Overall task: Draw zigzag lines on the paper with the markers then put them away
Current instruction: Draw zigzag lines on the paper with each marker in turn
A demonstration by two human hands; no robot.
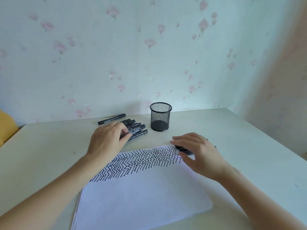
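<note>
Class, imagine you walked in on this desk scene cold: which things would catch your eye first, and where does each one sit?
First, the dense black zigzag lines across the far part of the white paper sheet. Next, the empty black wire-mesh pen cup standing upright near the wall, beyond the paper. Then the left hand on a cluster of black markers left of the cup, and the right hand over more markers at the paper's far right corner.

The pen holder [160, 116] is black wire mesh, seemingly metal, with a solid matt base, the markers [135, 128] look like glossy black plastic, the paper [142, 198] is smooth matt white, and the table [240, 130] is a smooth pale laminate-like surface.
</note>
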